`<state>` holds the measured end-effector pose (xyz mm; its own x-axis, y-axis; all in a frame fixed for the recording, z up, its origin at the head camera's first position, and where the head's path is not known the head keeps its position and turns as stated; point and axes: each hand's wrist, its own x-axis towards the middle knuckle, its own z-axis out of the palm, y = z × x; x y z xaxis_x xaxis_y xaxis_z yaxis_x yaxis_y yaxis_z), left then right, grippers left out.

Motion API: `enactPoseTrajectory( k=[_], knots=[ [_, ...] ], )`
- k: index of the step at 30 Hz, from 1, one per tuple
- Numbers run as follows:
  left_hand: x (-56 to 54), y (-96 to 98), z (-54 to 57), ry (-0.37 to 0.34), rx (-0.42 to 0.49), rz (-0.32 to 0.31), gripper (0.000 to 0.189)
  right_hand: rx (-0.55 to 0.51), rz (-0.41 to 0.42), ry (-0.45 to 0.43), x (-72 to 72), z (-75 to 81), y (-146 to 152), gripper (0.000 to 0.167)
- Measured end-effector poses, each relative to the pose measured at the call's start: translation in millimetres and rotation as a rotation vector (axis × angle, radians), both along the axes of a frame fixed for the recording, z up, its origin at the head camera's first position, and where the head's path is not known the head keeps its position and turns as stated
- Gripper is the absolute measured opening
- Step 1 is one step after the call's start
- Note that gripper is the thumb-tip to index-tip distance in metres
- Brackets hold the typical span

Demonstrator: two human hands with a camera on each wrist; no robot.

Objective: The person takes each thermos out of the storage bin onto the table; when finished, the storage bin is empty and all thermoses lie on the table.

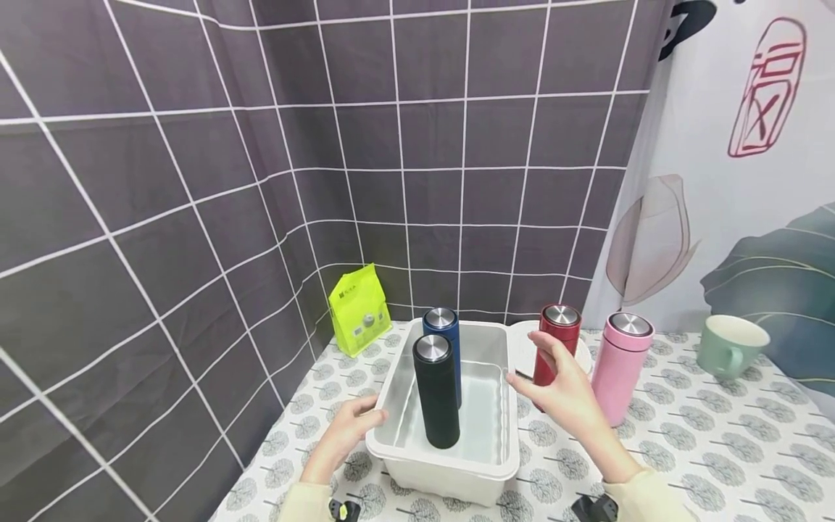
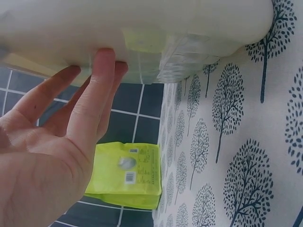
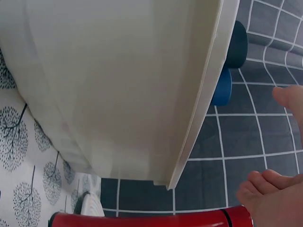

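A white plastic bin point(image 1: 450, 471) stands on the tree-print cloth, holding a black thermos point(image 1: 437, 399) in front and a blue thermos point(image 1: 450, 330) behind it. At the bin's left side is my left hand point(image 1: 349, 435); in the left wrist view its fingertips point(image 2: 104, 59) touch the outer wall, fingers nearly straight. My right hand point(image 1: 567, 391) hovers by the right rim, thumb and fingers spread, with nothing between them. Just beyond it stands a red thermos point(image 1: 557, 330), partly hidden by the hand. A pink thermos point(image 1: 621, 370) is upright to the right of that hand.
A bright green packet point(image 1: 360, 312) stands at the back left against the dark tiled-pattern curtain point(image 1: 430, 130). Behind the red thermos lies a white round plate point(image 1: 522, 341). A pale green mug point(image 1: 730, 348) sits farther right on the cloth point(image 1: 704, 428).
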<state>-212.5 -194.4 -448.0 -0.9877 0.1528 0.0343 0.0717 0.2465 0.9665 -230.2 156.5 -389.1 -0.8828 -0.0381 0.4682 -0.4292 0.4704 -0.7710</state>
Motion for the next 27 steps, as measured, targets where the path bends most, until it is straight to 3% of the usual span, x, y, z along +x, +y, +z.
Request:
enactPoseTrajectory(
  k=[7, 17, 27],
  knots=[
    [-1.5, -0.2, -3.1, 0.009, -0.006, -0.001, 0.058, -0.036, 0.098, -0.050, -2.7, 1.1, -7.5, 0.076],
    [3.1, -0.6, -4.7, 0.017, 0.043, -0.026, 0.057, 0.014, 0.143, -0.068, -5.2, 0.1, -24.9, 0.072],
    [0.7, -2.2, -7.8, 0.032, 0.043, -0.029, 0.055, 0.024, 0.193, -0.108, -8.2, -5.0, -41.0, 0.071]
  ],
)
